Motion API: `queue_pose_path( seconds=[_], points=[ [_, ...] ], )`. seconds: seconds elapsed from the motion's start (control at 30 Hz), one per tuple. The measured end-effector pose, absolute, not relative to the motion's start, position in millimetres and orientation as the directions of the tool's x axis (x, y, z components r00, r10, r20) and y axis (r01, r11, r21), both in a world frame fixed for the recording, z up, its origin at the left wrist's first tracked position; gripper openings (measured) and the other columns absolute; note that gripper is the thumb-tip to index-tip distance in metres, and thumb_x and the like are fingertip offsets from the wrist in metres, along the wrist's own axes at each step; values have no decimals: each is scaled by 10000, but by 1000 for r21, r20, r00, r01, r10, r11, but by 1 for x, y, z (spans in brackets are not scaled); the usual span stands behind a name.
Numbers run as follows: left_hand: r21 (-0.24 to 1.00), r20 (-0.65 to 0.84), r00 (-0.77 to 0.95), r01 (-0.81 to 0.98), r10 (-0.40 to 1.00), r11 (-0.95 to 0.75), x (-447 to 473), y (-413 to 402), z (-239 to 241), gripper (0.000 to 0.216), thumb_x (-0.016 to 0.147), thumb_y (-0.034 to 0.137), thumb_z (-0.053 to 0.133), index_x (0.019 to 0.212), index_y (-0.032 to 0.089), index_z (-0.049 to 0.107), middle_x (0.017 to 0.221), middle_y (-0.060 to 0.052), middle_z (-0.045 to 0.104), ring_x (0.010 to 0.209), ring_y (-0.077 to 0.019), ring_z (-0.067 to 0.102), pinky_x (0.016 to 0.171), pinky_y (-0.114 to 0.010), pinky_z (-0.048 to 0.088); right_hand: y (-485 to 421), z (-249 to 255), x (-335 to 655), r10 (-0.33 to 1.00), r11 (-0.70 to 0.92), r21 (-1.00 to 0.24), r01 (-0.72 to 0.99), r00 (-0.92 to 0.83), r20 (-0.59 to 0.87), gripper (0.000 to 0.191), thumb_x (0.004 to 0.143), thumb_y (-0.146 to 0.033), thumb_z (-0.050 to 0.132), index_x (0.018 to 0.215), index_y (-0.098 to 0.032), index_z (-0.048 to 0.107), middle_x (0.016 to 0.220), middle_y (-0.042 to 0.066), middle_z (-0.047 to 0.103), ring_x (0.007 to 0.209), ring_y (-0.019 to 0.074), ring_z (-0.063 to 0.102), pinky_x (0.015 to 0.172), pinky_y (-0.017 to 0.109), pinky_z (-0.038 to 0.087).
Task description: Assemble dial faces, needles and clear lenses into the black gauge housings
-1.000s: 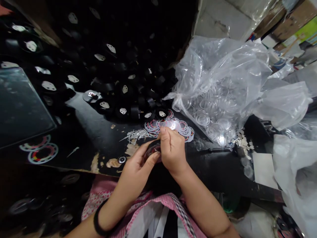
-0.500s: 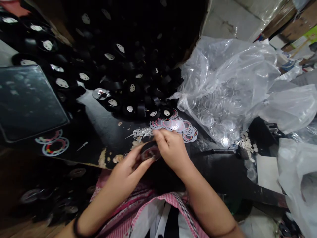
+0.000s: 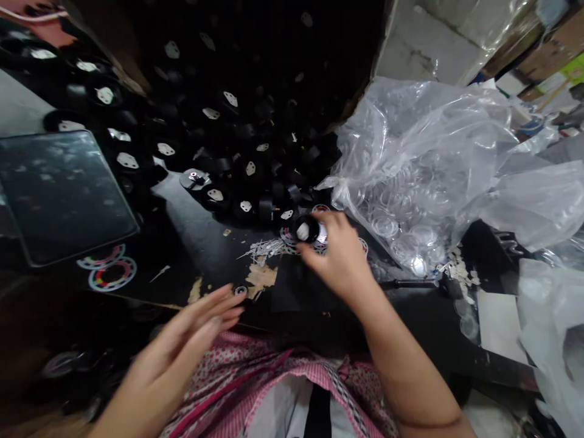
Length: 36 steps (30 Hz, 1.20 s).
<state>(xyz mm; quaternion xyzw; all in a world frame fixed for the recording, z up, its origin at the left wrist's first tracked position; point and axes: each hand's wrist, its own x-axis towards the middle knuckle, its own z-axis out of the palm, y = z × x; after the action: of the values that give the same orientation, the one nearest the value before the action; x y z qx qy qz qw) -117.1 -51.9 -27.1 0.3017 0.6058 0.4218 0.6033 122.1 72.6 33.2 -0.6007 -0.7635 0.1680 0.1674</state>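
My right hand (image 3: 343,254) has its thumb and fingers around a black round gauge case (image 3: 306,230) with a white patch on its upper side. The case is over a spread of printed dial discs (image 3: 320,208), which it partly covers. My left hand (image 3: 194,337) holds nothing; its fingers are stretched out above the front edge of the black table. Just beyond those fingertips lies a small dark ring (image 3: 240,292) with a pale rim. White pointer needles (image 3: 264,248) form a loose pile left of the case.
Many black gauge cases (image 3: 246,207) are heaped at the back. A clear plastic bag of transparent covers (image 3: 410,201) stands on the right, near a dark rod-like tool (image 3: 413,284) and a white card (image 3: 502,322). Left are a dark flat panel (image 3: 68,194) and two dial discs (image 3: 112,274).
My left hand has come off the dark round piece and drawn back to the left. My right hand has moved away from my body, to the dial discs at the pile's front.
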Motion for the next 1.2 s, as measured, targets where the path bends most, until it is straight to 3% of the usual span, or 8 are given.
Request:
queue_pose_path(
  seconds=[0.17, 0.27, 0.4, 0.5, 0.67, 0.77, 1.0, 1.2],
  points=[
    [701, -574, -50, -547, 817, 459, -42, -5, -15, 441, 768, 437, 821, 1193, 346, 742, 1376, -14, 693, 1248, -276, 646, 987, -339, 571, 34, 34, 106, 910, 307, -525, 794, -406, -82, 491, 928, -490, 651, 1304, -180, 596, 1233, 104, 666, 1172, 280, 608, 982, 439, 472],
    [676, -542, -21, -605, 840, 421, -40, 3, -12, 360, 793, 389, 807, 1133, 280, 765, 1264, -36, 748, 1152, -249, 693, 980, -336, 577, 56, 30, 118, 935, 274, -478, 834, -347, -69, 406, 968, -464, 608, 1277, -203, 638, 1236, 92, 668, 1160, 259, 612, 987, 421, 451],
    [654, -547, -14, -632, 837, 417, -48, 0, -9, 357, 763, 366, 836, 1083, 224, 768, 1131, -68, 784, 1045, -249, 726, 927, -383, 611, 94, 18, 135, 986, 142, -248, 958, -159, -47, 421, 942, -388, 652, 1310, -183, 627, 1299, 152, 611, 1170, 342, 573, 937, 484, 441],
    [630, -563, 10, -641, 827, 437, -48, 0, -8, 359, 792, 380, 810, 1110, 220, 757, 1115, -85, 788, 1003, -232, 733, 845, -331, 632, 100, 13, 137, 990, 137, -235, 962, -139, 7, 360, 923, -356, 666, 1239, -185, 644, 1298, 155, 601, 1163, 354, 555, 919, 491, 437],
    [640, -518, -26, -675, 855, 367, -45, 10, -2, 293, 898, 440, 687, 1074, 220, 770, 1107, -80, 795, 1087, -234, 717, 901, -319, 611, 78, 20, 135, 980, 104, -660, 744, -191, -60, 180, 938, -186, 570, 1109, -197, 627, 934, 43, 698, 870, 213, 645, 809, 362, 486],
    [658, -465, -41, -684, 884, 314, -43, 13, 3, 296, 907, 453, 672, 1063, 229, 785, 1082, -55, 803, 1080, -220, 723, 958, -312, 584, 61, 25, 130, 934, 18, -858, 513, -314, -168, 205, 943, -170, 535, 1119, -223, 626, 934, 5, 685, 667, 120, 633, 705, 294, 516],
    [683, -398, -76, -690, 914, 239, -35, 4, 3, 290, 882, 462, 708, 1063, 250, 790, 1073, -27, 807, 1090, -213, 726, 977, -305, 577, 42, 14, 127, 909, -353, -932, 78, -208, -361, 266, 788, -318, 751, 958, -217, 572, 878, -38, 615, 616, 97, 651, 608, 250, 520],
    [650, -497, -21, -671, 868, 356, -32, 5, 0, 259, 920, 429, 670, 1106, 276, 766, 1201, -28, 762, 1088, -211, 717, 945, -347, 602, 35, 24, 129, 992, -83, -961, 263, -73, -105, 62, 916, -250, 614, 955, -224, 655, 865, -9, 662, 806, 138, 654, 770, 292, 514]
  ],
)
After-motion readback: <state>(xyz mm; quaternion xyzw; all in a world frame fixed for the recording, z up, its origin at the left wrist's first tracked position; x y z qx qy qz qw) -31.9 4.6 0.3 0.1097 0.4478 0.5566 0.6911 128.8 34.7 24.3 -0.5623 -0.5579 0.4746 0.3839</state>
